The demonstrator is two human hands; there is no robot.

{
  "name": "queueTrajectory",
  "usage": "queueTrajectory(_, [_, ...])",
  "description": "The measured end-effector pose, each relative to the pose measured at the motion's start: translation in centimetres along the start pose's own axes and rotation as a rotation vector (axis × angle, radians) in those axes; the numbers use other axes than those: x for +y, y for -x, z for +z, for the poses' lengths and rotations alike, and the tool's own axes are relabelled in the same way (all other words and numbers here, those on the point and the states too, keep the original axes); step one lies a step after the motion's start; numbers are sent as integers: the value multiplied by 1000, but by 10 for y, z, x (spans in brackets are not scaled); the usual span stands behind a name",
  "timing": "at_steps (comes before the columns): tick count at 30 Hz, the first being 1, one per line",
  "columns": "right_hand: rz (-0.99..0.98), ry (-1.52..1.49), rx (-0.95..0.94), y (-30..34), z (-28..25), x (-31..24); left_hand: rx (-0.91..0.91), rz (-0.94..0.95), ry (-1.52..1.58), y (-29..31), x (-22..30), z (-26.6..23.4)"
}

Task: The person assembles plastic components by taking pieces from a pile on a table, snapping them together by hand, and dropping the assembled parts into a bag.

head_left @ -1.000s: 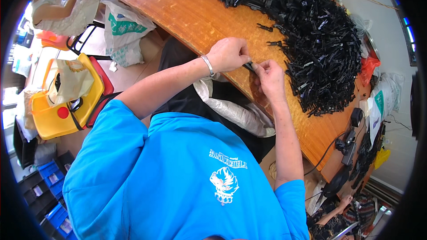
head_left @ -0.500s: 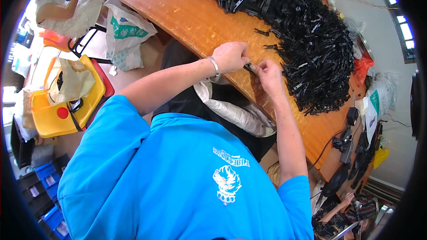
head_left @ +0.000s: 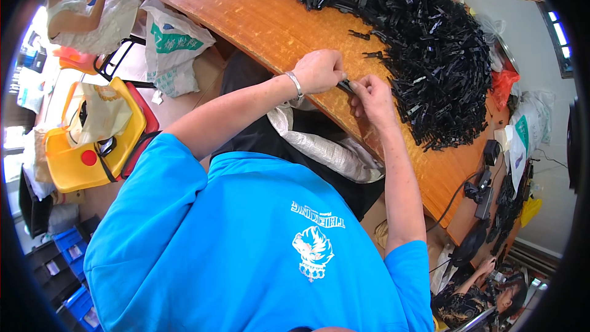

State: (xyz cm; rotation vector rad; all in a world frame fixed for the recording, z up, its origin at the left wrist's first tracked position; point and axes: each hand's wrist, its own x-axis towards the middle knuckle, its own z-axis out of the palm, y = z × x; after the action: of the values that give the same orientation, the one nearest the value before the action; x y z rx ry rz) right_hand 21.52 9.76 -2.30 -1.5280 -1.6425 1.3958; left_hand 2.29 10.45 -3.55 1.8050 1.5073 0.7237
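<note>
I see the left hand (head_left: pixel 319 71) reach in from the left with its back up and fingers curled, while the right hand (head_left: pixel 376 99) comes up from below, thumb toward the left one. Both pinch a thin black plastic piece (head_left: pixel 345 86) between their fingertips, over the near edge of the wooden table (head_left: pixel 270 31). Its long side slants down to the right. More of it shows than half a second ago.
</note>
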Motion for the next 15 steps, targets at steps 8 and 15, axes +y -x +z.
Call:
queueTrajectory(8, [4,-21,-7,1,-1,-6,30,8,26,5,3,-4])
queueTrajectory(15, [-16,84,-18,-9,-7,-12,66,-9,83,8,0,-3])
